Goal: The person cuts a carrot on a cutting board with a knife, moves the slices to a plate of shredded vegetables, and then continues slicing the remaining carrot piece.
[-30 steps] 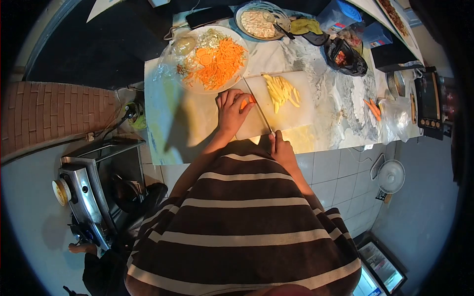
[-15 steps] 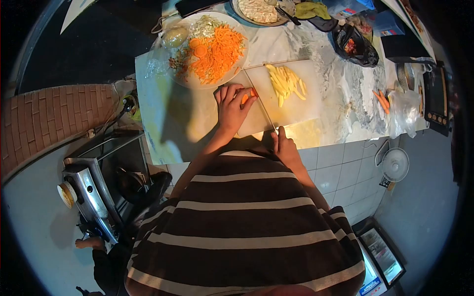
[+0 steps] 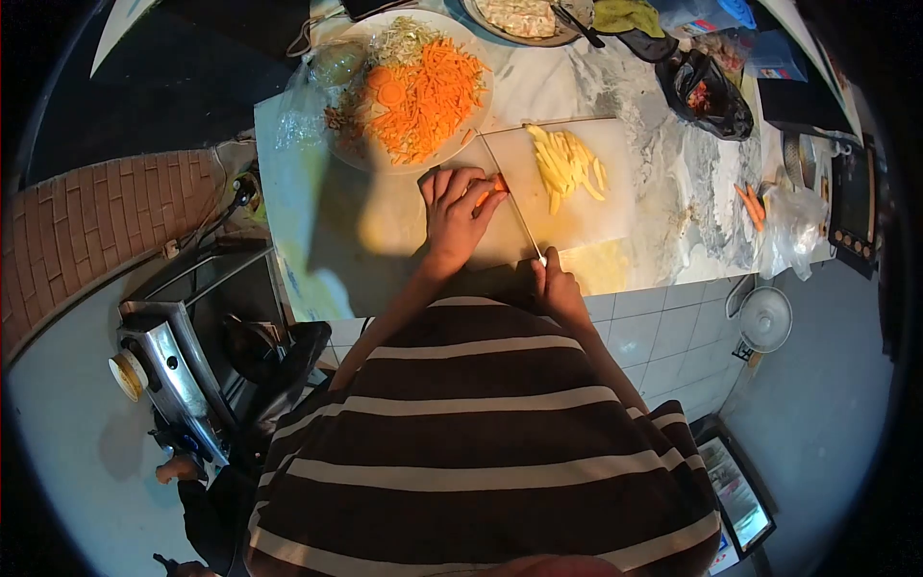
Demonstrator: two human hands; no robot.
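A pale cutting board [image 3: 615, 207] lies near the front edge of the table. On its left part, my left hand [image 3: 459, 216] presses a piece of carrot [image 3: 498, 183] with bent fingers. The knife [image 3: 514, 207] has its blade against the carrot's right side. My right hand [image 3: 558, 281] is closed round the knife's handle at the board's front edge. Yellow strips [image 3: 565, 165] lie in a pile to the right of the blade. Behind my left hand is a large plate [image 3: 478, 115] with shredded carrot [image 3: 423, 101], carrot slices and pale shreds.
At the back stand a pan [image 3: 519, 24] of food and a green cloth [image 3: 625, 17]. A black bag [image 3: 707, 96], carrots [image 3: 750, 207] and a clear bag [image 3: 796, 226] are on the right. Another person's hand [image 3: 178, 469] shows at lower left, near a stove [image 3: 178, 370].
The view has shifted slightly. Both hands remain at nearly the same places, on the carrot and the knife, with the blade still beside the carrot.
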